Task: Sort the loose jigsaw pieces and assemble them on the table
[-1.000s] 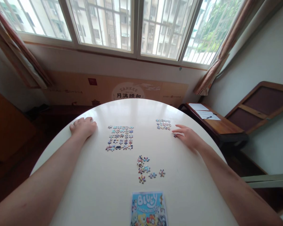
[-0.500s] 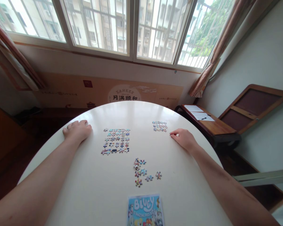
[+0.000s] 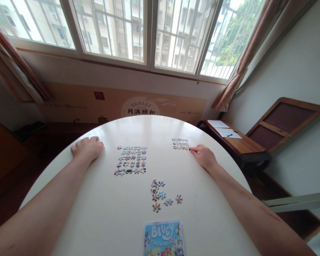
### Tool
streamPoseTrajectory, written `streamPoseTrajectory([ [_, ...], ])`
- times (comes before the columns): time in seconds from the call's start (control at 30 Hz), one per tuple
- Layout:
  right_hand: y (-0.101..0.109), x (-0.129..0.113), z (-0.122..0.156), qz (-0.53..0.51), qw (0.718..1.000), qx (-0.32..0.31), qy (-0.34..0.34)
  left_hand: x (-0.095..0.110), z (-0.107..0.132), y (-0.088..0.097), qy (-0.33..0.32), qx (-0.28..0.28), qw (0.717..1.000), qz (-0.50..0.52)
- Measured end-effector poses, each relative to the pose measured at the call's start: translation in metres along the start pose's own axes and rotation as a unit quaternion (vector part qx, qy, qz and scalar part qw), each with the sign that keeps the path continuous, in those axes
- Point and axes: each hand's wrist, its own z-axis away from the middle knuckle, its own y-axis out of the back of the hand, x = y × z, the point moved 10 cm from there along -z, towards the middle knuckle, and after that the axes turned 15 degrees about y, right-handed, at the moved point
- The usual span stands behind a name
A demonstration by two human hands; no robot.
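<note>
My right hand point(image 3: 205, 156) lies on the white round table point(image 3: 114, 217) with its fingers pinched together on a small puzzle piece. The fingertips touch the lower right corner of a small patch of joined puzzle pieces point(image 3: 180, 143). My left hand point(image 3: 87, 148) rests palm down near the table's left edge, fingers flat, holding nothing. To its right lies a larger, loosely laid-out block of puzzle pieces point(image 3: 131, 160). Several loose pieces point(image 3: 161, 195) sit nearer to me in the middle. A blue "Bluey" puzzle picture point(image 3: 163, 238) lies at the near edge.
A dark wooden side table point(image 3: 245, 145) with papers point(image 3: 225, 131) and a pen stands right of the round table. A folded wooden frame point(image 3: 290, 121) leans against the right wall. Windows and curtains run along the far wall, with a printed cardboard panel point(image 3: 141, 106) below them.
My right hand closed over a piece lying right of the small patch and slid it left and away to the patch's corner. The left hand stayed put. The view shifted slightly.
</note>
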Motion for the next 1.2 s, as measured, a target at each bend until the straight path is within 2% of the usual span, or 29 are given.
streamPoseTrajectory([
  [0.23, 0.0, 0.001, 0.0, 0.002, 1.0, 0.014, -0.006, 0.001, -0.002, -0.003, -0.004, -0.005, 1.0, -0.004],
  [0.37, 0.01, -0.003, 0.002, -0.008, 0.999, 0.037, -0.006, 0.002, 0.002, -0.002, -0.004, -0.017, 1.0, -0.002],
  [0.43, 0.019, -0.014, 0.003, -0.023, 0.998, 0.054, 0.01, 0.003, 0.003, -0.002, -0.006, -0.02, 1.0, 0.006],
  [0.47, 0.023, -0.024, 0.004, -0.039, 0.997, 0.061, 0.031, 0.002, 0.004, -0.002, -0.007, -0.021, 1.0, 0.009],
  [0.53, 0.03, -0.057, 0.006, -0.107, 0.985, 0.067, 0.119, 0.002, 0.004, -0.003, -0.009, -0.021, 1.0, 0.014],
  [0.6, 0.034, -0.099, 0.012, -0.173, 0.959, 0.043, 0.223, 0.002, 0.003, -0.003, -0.012, -0.013, 1.0, 0.016],
  [0.7, 0.035, -0.158, 0.028, -0.216, 0.914, -0.011, 0.343, 0.002, 0.002, -0.002, -0.014, 0.0, 1.0, 0.017],
  [0.8, 0.029, -0.196, 0.04, -0.222, 0.884, -0.06, 0.406, 0.002, 0.002, -0.003, -0.009, 0.0, 1.0, 0.009],
  [0.87, 0.024, -0.21, 0.045, -0.211, 0.874, -0.076, 0.431, 0.002, 0.002, -0.003, -0.008, -0.001, 1.0, 0.002],
  [0.93, 0.02, -0.215, 0.047, -0.198, 0.871, -0.083, 0.442, 0.002, 0.003, -0.002, -0.008, -0.001, 1.0, -0.002],
  [1.03, 0.017, -0.207, 0.044, -0.181, 0.878, -0.08, 0.435, 0.001, 0.001, -0.004, -0.008, -0.005, 1.0, -0.006],
  [1.2, 0.016, -0.157, 0.025, -0.164, 0.918, -0.025, 0.361, 0.0, -0.001, -0.004, -0.008, 0.001, 1.0, -0.008],
])
